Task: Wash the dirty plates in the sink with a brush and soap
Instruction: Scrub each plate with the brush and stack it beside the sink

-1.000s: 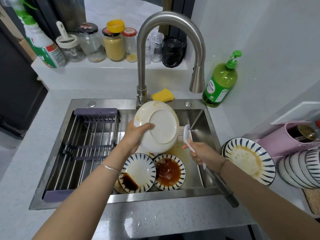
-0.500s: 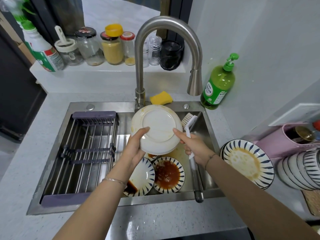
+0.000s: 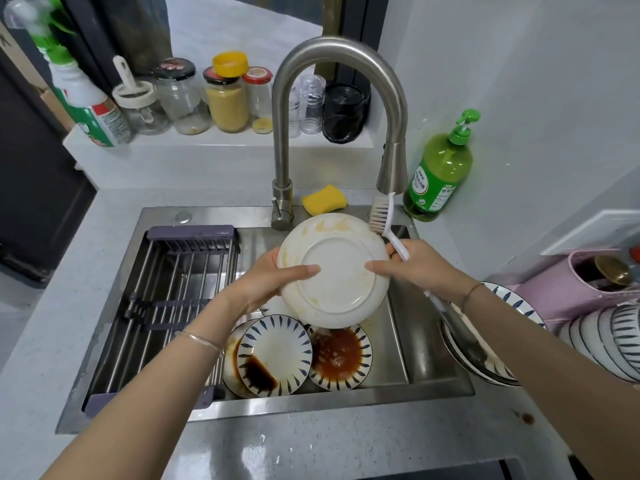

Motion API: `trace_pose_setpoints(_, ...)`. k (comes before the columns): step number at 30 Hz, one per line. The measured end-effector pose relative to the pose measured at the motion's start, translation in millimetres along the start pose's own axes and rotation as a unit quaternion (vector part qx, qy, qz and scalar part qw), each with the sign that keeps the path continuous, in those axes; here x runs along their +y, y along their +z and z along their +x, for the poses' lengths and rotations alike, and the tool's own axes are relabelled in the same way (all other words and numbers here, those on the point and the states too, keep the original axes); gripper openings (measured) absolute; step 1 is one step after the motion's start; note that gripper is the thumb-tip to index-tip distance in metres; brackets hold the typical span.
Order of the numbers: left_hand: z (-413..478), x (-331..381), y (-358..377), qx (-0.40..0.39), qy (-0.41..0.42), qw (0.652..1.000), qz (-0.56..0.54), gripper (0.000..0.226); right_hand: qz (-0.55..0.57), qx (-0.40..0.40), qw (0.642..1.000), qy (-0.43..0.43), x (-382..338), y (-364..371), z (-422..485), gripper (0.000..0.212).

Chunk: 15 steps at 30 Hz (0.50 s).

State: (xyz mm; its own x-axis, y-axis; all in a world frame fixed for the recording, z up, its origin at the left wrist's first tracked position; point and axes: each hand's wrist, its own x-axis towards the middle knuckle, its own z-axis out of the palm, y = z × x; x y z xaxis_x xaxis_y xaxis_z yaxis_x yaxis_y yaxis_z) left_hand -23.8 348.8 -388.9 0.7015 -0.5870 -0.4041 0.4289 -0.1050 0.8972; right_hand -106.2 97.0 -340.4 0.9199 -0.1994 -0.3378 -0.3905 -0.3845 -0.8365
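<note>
Sink [image 3: 311, 407] in grey counter [image 3: 52, 306]; left hand [image 3: 266, 282] fingers clamp plate [image 3: 336, 271], right hand [image 3: 415, 268] fingers clamp brush [image 3: 382, 216].

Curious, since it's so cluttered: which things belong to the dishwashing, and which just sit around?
Job: white plate, brush, stained plates, soap bottle, faucet, sink.
Idle: jars, yellow sponge, spray bottle, drying rack, stacked bowls.

Both arms outstretched, left hand [image 3: 263, 282] around plate [image 3: 341, 275] rim, right hand [image 3: 420, 268] around brush [image 3: 387, 220] handle, thumb on opposite rim.
</note>
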Motion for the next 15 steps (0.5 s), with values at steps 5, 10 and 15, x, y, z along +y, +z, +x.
trace_pose_setpoints(5,1.3,26.4,5.8,-0.024,0.037,0.991,0.126,0.054,-0.043,-0.028,0.997,-0.052,-12.1,-9.5,0.1,0.027)
trace_pose_setpoints(10,3.9,25.5,11.2,-0.015,0.071,0.985,0.157,0.035,-0.019,-0.016,0.997,-0.067,-13.3,-4.8,-0.4,0.023)
trace_pose_setpoints(15,5.3,3.5,6.5,0.068,0.068,0.993,0.061,0.036,-0.011,-0.017,0.999,0.044,0.9,-8.0,6.1,0.039)
